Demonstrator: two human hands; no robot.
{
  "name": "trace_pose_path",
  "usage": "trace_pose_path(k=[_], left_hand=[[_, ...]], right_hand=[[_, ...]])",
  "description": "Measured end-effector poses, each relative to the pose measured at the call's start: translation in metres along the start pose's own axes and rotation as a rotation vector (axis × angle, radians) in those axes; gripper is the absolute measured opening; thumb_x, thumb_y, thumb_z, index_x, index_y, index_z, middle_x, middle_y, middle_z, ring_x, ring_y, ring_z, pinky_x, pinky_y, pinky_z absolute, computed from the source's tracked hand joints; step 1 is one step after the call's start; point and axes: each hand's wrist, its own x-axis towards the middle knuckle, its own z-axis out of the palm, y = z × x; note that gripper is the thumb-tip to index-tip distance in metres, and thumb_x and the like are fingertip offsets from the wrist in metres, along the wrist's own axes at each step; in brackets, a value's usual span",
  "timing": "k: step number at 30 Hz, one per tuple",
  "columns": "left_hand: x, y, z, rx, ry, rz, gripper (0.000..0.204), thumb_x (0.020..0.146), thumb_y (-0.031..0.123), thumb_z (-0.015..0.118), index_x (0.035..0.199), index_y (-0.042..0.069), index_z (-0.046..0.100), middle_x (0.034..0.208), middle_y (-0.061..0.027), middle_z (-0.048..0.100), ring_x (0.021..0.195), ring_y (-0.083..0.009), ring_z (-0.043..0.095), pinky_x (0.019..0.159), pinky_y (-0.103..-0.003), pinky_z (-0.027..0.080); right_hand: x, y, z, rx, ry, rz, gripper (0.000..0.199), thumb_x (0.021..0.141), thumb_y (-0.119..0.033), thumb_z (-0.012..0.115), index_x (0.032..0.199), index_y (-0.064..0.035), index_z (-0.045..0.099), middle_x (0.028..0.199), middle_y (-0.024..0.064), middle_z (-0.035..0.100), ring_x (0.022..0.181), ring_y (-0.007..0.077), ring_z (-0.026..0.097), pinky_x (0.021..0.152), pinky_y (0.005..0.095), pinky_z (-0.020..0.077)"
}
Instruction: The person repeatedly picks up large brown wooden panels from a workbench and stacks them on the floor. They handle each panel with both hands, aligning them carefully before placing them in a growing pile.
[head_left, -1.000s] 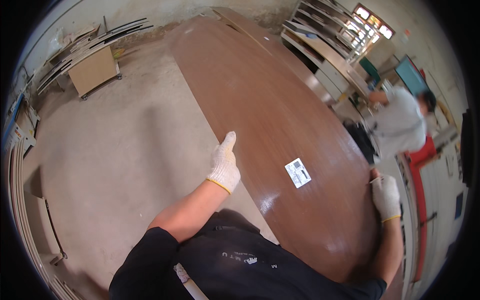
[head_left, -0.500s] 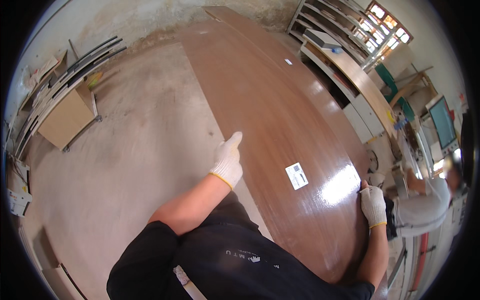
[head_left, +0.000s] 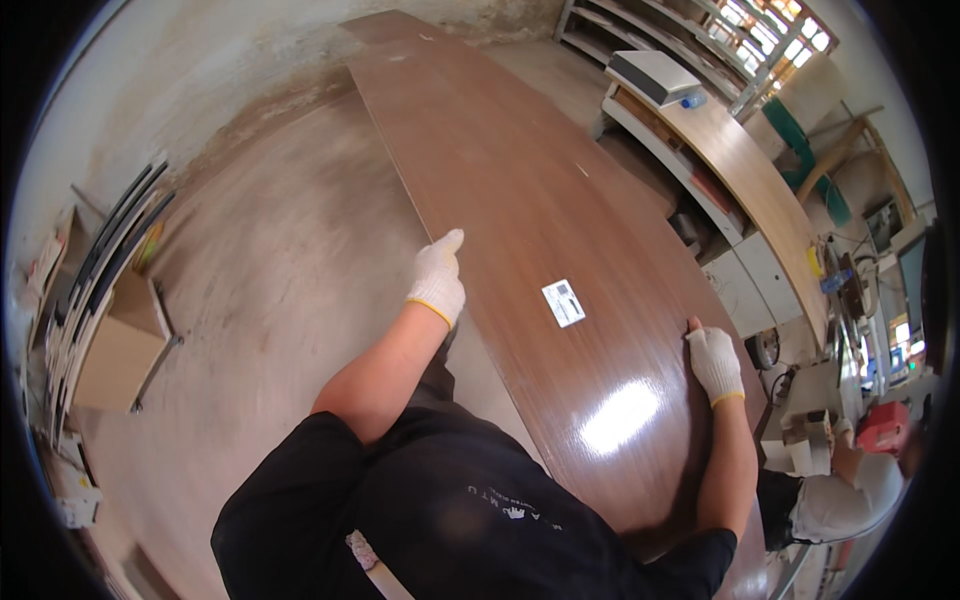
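A long, glossy brown wood-grain board (head_left: 500, 240) stretches away from my body toward the far wall. My left hand (head_left: 437, 275), in a white knit glove with a yellow cuff, grips its left edge, thumb on top and the other fingers hidden beneath. On the opposite side my right hand (head_left: 716, 362), gloved alike, is closed round the right edge, with its fingers mostly out of sight. A white label (head_left: 563, 303) sticks to the top face between the hands. Another brown board (head_left: 385, 27) shows past the far end, apparently lying underneath.
At the right stands a wooden-topped counter (head_left: 745, 165) with a grey box (head_left: 655, 77) on it. A co-worker in a light shirt (head_left: 850, 500) bends at the lower right. Leaning panels and dark strips (head_left: 110, 270) stand at the left, beyond the concrete floor (head_left: 270, 270).
The view has turned to the right. The held board has shifted over the one beneath, whose white label is now mostly covered. Both hands keep their grip.
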Motion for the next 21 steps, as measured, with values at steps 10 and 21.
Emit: trace_pose_path(k=[10, 21], left_hand=[[0.185, 0.053, 0.071, 0.076, -0.053, -0.066, 0.021, 0.101, 0.023, 0.074, 0.116, 0.01, 0.07, 0.103, -0.004, 0.065, 0.093, -0.0214, 0.061, 0.083, -0.041, 0.053], [0.266, 0.085, 0.09, 0.475, -0.218, -0.158, 0.059, 0.112, 0.033, 0.06, 0.157, -0.004, 0.047, 0.157, -0.0164, 0.055, 0.139, -0.0345, 0.058, 0.114, -0.055, 0.054]], right_hand=[[0.223, -0.074, 0.052, 0.128, -0.248, 0.144, 0.052, 0.109, -0.046, 0.048, 0.108, -0.0055, 0.081, 0.116, 0.0271, 0.076, 0.111, 0.0487, 0.07, 0.098, 0.0565, 0.0534], [0.326, -0.082, 0.121, 0.189, -0.361, 0.298, 0.06, 0.11, -0.058, 0.046, 0.127, -0.0105, 0.08, 0.133, 0.0166, 0.076, 0.127, 0.0374, 0.07, 0.107, 0.0487, 0.0533]])
